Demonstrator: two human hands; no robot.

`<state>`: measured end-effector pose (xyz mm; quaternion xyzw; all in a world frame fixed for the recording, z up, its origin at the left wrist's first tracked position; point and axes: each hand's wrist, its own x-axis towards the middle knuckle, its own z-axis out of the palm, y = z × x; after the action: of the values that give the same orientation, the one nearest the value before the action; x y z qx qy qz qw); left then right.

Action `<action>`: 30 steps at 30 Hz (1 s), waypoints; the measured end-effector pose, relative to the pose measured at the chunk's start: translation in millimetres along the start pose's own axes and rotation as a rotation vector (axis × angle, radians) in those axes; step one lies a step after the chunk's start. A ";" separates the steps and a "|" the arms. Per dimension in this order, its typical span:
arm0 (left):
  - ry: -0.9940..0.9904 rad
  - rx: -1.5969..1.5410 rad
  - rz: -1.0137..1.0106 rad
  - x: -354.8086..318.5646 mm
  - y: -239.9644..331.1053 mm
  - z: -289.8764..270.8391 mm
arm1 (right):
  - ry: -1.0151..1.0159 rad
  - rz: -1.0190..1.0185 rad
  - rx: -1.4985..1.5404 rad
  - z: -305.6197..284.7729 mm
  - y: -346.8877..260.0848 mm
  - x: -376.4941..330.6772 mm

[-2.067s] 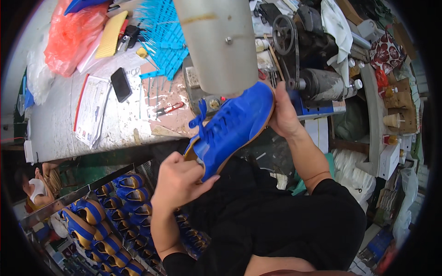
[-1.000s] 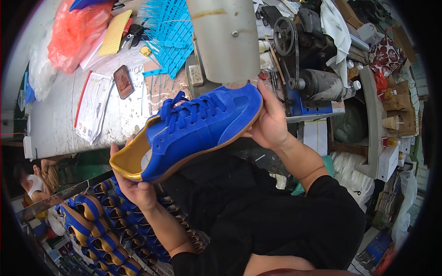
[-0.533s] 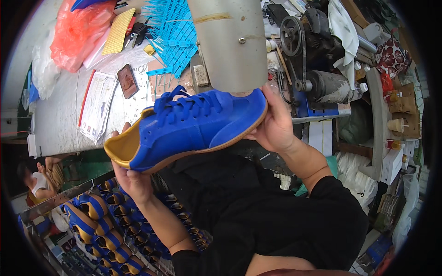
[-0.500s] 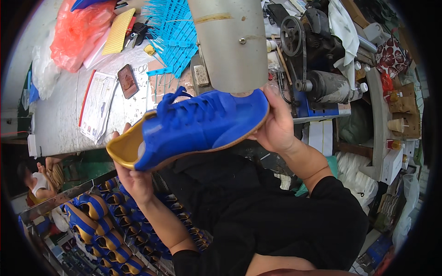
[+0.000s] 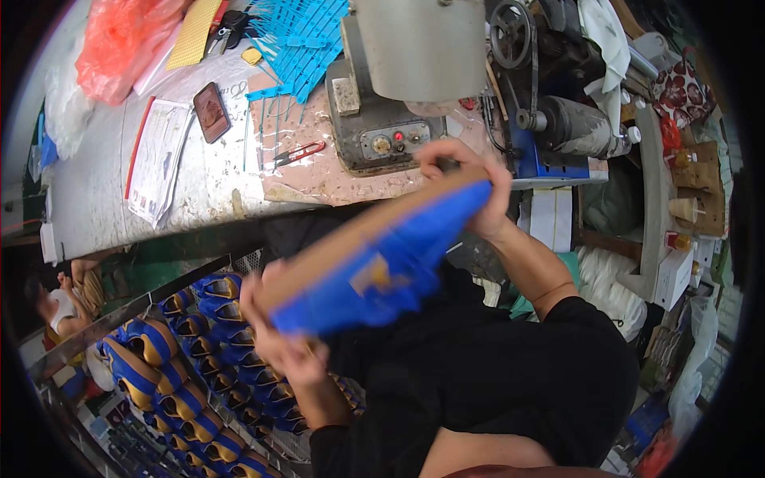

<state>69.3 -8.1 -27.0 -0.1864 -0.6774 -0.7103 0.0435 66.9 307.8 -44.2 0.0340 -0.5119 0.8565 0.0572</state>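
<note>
The blue shoe (image 5: 382,267) is held in the air in front of the grey sewing machine (image 5: 398,88), just below the edge of the work table (image 5: 103,199). It is blurred. It lies tilted, with its tan sole turned up and toward the machine, and its blue side faces down toward the person's black clothes. One end points up to the right, near the base of the machine, and the other end points down to the left.

The right hand (image 5: 470,187) holds the upper end of the shoe; its fingers are curled over the sole edge and clamped on it. The left hand (image 5: 279,350) holds the lower end from below, with the fingers closed around it, but the blur hides how each finger lies.

On the table, left of the sewing machine, there are small red-handled snips (image 5: 299,153), a dark phone (image 5: 211,111) and a printed paper sheet (image 5: 159,159). Behind these, further from the machine, lie a bunch of light blue plastic strips (image 5: 307,36) and an orange plastic bag (image 5: 119,40). Below the table, to the left of the shoe, a rack (image 5: 191,358) holds many blue shoes with tan soles in rows.
</note>
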 end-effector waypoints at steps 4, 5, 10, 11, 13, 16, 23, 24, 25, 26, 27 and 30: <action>-0.080 -0.139 0.138 1.9 3.7 -3.2 | 0.025 -0.098 -0.215 -2.3 -0.4 -2.3; -0.169 -0.140 0.165 15.9 -5.1 -11.2 | 0.075 -0.039 -0.170 0.5 1.6 -0.5; -0.114 -0.311 -0.039 17.6 -10.9 -12.9 | 0.226 0.148 -0.016 3.9 3.3 -5.4; -0.111 -0.329 -0.048 19.2 -11.6 -11.0 | 0.249 0.155 -0.013 5.5 -1.3 -6.4; -0.123 -0.354 -0.044 25.1 -13.6 -4.3 | 0.289 0.147 -0.011 5.3 -10.1 -6.0; -0.119 -0.383 -0.046 31.4 -14.6 4.6 | 0.292 0.085 -0.006 0.7 -19.3 -5.9; -0.201 -0.420 0.039 60.8 -15.3 36.6 | 0.361 -0.069 -0.006 -22.6 -35.9 -8.3; -0.228 -0.426 0.045 68.6 -13.2 44.4 | 0.385 -0.091 -0.012 -29.3 -38.3 -11.0; -0.257 -0.433 0.050 76.9 -11.3 51.6 | 0.414 -0.115 -0.013 -34.0 -39.0 -14.1; -0.288 -0.447 0.056 83.4 -8.3 60.6 | 0.447 -0.142 -0.020 -39.1 -40.6 -18.5; -0.257 -0.466 -0.027 86.7 -2.9 70.8 | 0.480 -0.170 -0.028 -43.9 -42.0 -22.6; -0.342 -0.488 -0.054 101.0 -7.3 83.1 | 0.535 -0.216 -0.034 -56.8 -47.0 -33.3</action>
<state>-9.4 93.0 -0.1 -0.2901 -0.4888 -0.8114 -0.1362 106.1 377.7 -34.0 -0.1400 -0.4863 0.8152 0.2816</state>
